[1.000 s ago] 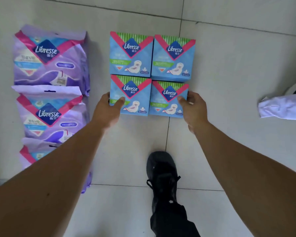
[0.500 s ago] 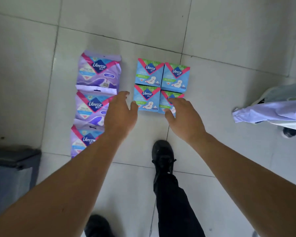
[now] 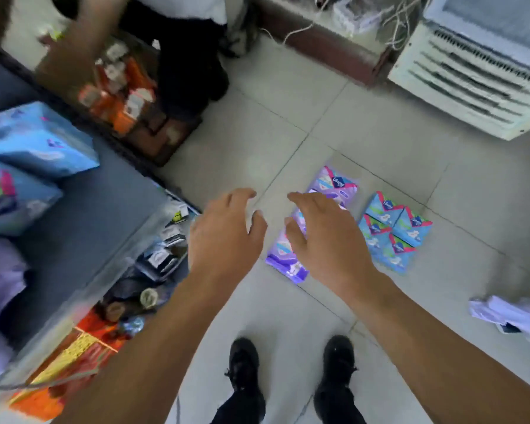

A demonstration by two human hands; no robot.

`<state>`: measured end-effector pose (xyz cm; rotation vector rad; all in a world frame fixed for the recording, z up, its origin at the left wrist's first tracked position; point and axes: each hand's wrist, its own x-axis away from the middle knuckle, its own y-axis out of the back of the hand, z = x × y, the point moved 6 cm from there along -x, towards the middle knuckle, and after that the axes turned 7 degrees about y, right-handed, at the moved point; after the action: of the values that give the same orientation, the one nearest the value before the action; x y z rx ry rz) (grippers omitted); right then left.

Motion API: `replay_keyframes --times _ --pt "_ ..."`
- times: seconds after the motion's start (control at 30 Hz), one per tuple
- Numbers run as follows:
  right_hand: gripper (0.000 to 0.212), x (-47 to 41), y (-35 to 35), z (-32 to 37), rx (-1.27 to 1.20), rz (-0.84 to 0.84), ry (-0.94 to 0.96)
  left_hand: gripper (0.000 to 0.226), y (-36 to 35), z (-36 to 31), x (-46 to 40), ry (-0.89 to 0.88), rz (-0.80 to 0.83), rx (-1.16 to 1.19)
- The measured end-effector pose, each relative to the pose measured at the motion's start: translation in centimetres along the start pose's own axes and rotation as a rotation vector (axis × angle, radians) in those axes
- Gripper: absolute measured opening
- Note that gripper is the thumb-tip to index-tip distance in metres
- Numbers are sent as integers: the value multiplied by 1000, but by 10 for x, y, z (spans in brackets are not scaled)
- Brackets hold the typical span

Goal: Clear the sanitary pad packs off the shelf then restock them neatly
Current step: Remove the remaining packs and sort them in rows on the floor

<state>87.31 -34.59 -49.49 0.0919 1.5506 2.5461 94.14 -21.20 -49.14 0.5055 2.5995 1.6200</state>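
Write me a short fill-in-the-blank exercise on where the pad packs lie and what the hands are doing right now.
1. The small blue packs on the tiled floor number ____.
2. The purple packs lie in a row to the ____ of the blue ones in the picture.
3. The left hand and the right hand hold ____.
4. More blue packs lie on the grey ____ at the picture's left.

Missing words: four; left; nothing; shelf

Purple packs [image 3: 334, 185], blue packs [image 3: 395, 231] with pink-and-green tops, pale grey floor tiles [image 3: 273, 102], black shoes [image 3: 245, 365]
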Motion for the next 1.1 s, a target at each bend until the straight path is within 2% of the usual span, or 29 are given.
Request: replay_keyframes --times 0.1,0.27,0.43,0.63,0.83,0.97,1.1 --pt "41 -20 -8 76 -53 16 152 33 64 52 22 129 -126 39" --pt "39 -40 -34 176 -85 40 412 36 128 125 53 330 -316 88" --pt "51 -46 -75 250 -130 186 586 38 149 199 85 552 -382 152" --pt "60 -82 -142 316 -93 267 665 42 141 260 96 651 -386 239" --pt "68 -141 -200 364 172 154 707 43 128 299 85 683 -325 296" --pt "73 -172 -221 368 325 94 691 40 132 316 74 677 -332 249" --pt "57 -173 -220 362 412 -192 727 37 135 316 67 629 -380 338"
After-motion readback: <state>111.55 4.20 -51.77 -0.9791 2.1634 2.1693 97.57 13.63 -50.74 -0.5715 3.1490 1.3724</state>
